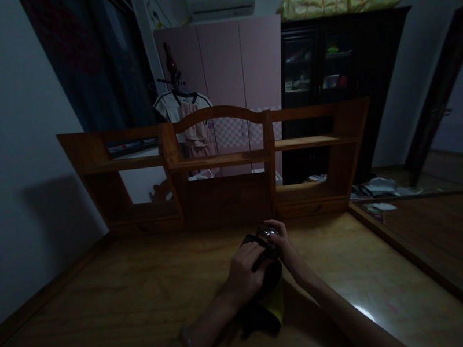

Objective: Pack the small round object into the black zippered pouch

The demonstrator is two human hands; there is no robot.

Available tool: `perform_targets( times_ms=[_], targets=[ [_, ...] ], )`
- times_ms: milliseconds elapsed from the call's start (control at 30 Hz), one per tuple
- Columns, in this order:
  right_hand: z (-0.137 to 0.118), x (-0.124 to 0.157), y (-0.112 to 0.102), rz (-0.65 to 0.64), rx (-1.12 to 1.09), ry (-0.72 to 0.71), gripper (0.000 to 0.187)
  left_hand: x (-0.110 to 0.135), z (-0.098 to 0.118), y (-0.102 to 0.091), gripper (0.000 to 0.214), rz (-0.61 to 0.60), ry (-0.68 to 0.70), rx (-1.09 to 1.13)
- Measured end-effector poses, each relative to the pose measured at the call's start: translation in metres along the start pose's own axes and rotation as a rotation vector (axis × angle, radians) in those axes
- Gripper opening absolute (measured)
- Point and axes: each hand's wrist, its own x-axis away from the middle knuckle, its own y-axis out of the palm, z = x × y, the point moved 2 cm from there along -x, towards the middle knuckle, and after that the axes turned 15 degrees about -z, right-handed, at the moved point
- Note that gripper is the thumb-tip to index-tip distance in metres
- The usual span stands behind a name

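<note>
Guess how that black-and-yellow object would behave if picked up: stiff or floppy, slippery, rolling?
The black-and-yellow object is probably stiff, as its outline shows no sagging. Its rounded end by the right hand looks shiny, so perhaps slippery. Its uneven shape suggests little rolling.

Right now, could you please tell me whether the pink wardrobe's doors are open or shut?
Shut: the pink wardrobe's doors lie flush, with only thin seams between.
</note>
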Motion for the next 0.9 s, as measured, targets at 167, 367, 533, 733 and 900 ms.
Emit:
perform_targets(
  times_ms=[167,367,533,733,900],
  targets=[
    [0.0,0.004,0.002,-0.051,-0.001,-0.014,0.035,0.001,-0.003,0.002,0.014,0.016,-0.012,-0.003],
    [0.005,0.004,0.002,-0.052,-0.043,-0.029,0.035,0.0,-0.001,0.0,0.013,0.012,-0.03,0.012],
    [0.01,0.003,-0.001,-0.049,0.005,-0.039,0.035,0.0,0.0,-0.001,0.013,0.0,-0.044,0.015],
    [0.0,0.008,0.004,-0.057,0.035,-0.025,0.034,0.0,0.002,-0.002,0.014,-0.004,-0.052,0.045],
    [-0.019,0.015,0.015,-0.09,0.081,-0.017,0.031,0.0,0.003,-0.002,0.015,-0.022,-0.034,0.034]
  ],
)
